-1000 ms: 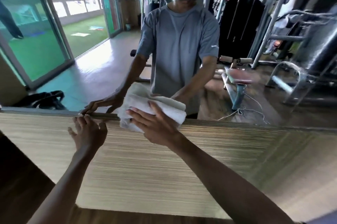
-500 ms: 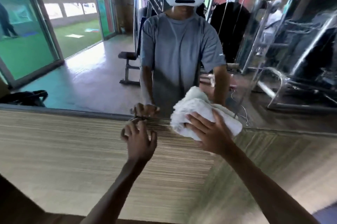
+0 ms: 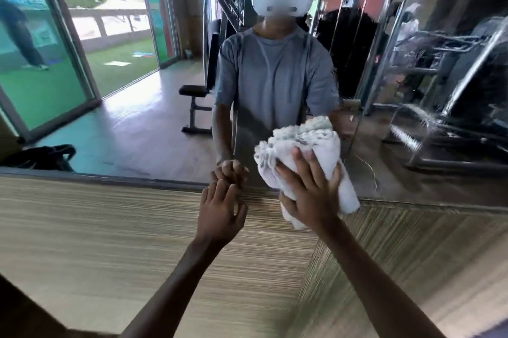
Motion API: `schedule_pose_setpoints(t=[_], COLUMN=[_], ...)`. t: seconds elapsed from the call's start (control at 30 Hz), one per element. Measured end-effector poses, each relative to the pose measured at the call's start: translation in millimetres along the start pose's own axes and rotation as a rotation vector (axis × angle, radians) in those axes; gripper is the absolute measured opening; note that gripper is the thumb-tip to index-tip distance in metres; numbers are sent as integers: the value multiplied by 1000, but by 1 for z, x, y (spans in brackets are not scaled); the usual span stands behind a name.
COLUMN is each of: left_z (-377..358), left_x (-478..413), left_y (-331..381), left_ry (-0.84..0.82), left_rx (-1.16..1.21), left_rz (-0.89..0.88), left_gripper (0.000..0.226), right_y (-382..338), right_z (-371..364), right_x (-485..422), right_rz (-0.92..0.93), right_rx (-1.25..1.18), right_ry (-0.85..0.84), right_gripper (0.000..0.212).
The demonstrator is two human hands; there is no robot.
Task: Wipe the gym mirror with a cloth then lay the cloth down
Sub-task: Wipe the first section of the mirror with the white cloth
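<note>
The right hand [image 3: 310,200] lies flat on the bunched white cloth [image 3: 302,139]. Its fingers [image 3: 299,164] are spread and straight, and they press the cloth against the mirror [image 3: 137,117] just above the lower edge of the glass. Most of the cloth sits beyond the fingertips; a shorter tail hangs below the heel of the hand.

The left hand [image 3: 220,214] holds nothing. Its fingers [image 3: 220,192] are loosely curled, with the tips at the seam between the mirror and the striped panel [image 3: 110,241]. Blur hides whether they touch the glass.

The step in hand appears to be wiping the mirror's lower band.

1. Apply pressure through the flat palm, not the fingertips alone.
2. Work sideways in overlapping passes.
3. Ensure cloth covers the glass ahead of every fingertip, so that bare skin leaves no prints.
4. Brace the left fingers on the panel, clear of the glass.

The cloth has not yet been laid down.
</note>
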State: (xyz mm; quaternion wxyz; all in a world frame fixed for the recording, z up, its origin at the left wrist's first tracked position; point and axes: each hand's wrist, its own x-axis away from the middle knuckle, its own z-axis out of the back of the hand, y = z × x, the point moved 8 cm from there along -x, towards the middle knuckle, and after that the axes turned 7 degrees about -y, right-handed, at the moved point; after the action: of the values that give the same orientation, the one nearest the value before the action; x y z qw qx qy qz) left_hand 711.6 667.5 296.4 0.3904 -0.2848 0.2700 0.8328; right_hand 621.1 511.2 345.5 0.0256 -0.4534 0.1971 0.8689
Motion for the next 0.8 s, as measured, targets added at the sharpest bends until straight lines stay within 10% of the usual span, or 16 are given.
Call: schedule_pose_setpoints(t=[0.27,0.5,0.8], left_z=[52,75,66], left_x=[-66,-111,-109], left_y=[30,21,18], left_ry=[286,408,492], left_rx=[-63,-200,-308], left_rz=[-103,-107,-136], left_gripper=[43,53,56], right_y=[27,1,42], right_z=[48,-2,56], right_x=[-84,0,-101], right_rz=[-388,25,-504], right_rx=[-98,58,-81], right_ry=[239,51,255], right_gripper=[65,65,66])
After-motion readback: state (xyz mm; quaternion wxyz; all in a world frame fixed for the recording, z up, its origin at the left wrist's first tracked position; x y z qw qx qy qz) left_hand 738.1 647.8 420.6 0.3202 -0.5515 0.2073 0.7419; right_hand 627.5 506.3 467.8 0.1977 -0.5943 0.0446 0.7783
